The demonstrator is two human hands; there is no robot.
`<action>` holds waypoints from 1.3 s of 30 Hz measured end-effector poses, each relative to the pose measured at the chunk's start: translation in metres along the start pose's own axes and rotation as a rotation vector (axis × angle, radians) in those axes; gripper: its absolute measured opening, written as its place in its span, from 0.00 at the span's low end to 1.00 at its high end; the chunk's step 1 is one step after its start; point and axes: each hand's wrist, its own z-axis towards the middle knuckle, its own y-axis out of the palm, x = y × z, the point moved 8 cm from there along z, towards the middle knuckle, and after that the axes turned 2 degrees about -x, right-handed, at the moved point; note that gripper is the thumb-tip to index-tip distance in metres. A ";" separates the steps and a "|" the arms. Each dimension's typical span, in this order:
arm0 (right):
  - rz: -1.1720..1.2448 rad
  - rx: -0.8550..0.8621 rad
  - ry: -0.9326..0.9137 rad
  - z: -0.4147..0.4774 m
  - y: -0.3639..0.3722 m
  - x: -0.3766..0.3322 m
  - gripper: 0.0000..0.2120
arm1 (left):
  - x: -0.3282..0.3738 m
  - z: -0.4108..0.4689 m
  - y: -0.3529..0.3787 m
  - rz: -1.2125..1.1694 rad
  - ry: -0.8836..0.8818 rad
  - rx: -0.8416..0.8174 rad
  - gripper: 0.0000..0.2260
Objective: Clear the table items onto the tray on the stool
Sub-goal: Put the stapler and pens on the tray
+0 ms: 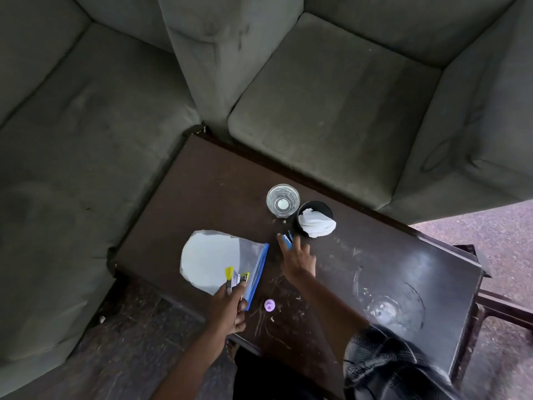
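Hemmed at the far edge and left end by a grey-green, suede-like sofa (331,111); open floor only off the right end and the near side of the dark wooden table (219,180). Tabletop glossy, scratched, flecked with crumbs. Towards the far edge, a round clear glass (283,200). Just right of the glass, a black cylindrical cup (325,205) stuffed with crumpled white cloth (317,223). Nearer than the glass and to its left, a flat clear zip pouch (213,255) with a blue seal strip (pale round disc inside). Over the pouch's near corner, left hand (227,310) curled round a yellow-and-metal stapler (236,277). Just nearer than the glass, right hand (297,255), thumb and forefinger flanking a small blue item (287,239); actual grip not discernible. Well nearer than the glass, a small lilac cap (270,305) lying free between the forearms.
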 end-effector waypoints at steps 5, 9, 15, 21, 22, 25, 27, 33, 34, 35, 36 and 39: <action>-0.028 0.091 0.000 -0.017 0.009 0.010 0.23 | -0.001 -0.020 -0.013 -0.018 0.049 -0.006 0.05; 0.096 -0.046 0.048 -0.045 0.032 0.045 0.24 | 0.008 -0.038 -0.023 0.024 0.085 0.013 0.06; 0.949 -0.148 0.196 -0.121 0.025 0.070 0.20 | 0.016 -0.078 -0.025 0.173 0.165 -0.067 0.09; 1.623 0.014 0.055 -0.242 -0.046 0.060 0.17 | 0.026 -0.146 -0.002 0.392 0.346 -0.344 0.07; 1.701 0.066 0.016 -0.264 -0.056 0.061 0.17 | 0.026 -0.158 0.002 0.424 0.379 -0.388 0.07; 1.893 0.183 -0.086 -0.327 -0.070 0.061 0.18 | 0.020 -0.190 0.017 0.535 0.463 -0.507 0.08; 1.988 0.250 -0.119 -0.367 -0.067 0.061 0.18 | 0.010 -0.208 0.029 0.597 0.506 -0.583 0.08; 2.269 0.462 -0.207 -0.462 -0.033 0.065 0.20 | -0.039 -0.265 0.063 0.689 0.578 -0.789 0.11; 2.277 0.505 -0.200 -0.473 -0.028 0.071 0.20 | -0.048 -0.274 0.069 0.686 0.585 -0.814 0.11; 2.281 0.550 -0.187 -0.483 -0.024 0.079 0.20 | -0.056 -0.282 0.076 0.683 0.597 -0.833 0.11; 2.286 0.596 -0.181 -0.493 -0.021 0.090 0.20 | -0.065 -0.289 0.084 0.678 0.611 -0.851 0.11; 2.351 0.745 -0.193 -0.522 -0.018 0.129 0.21 | -0.092 -0.309 0.116 0.652 0.635 -0.894 0.12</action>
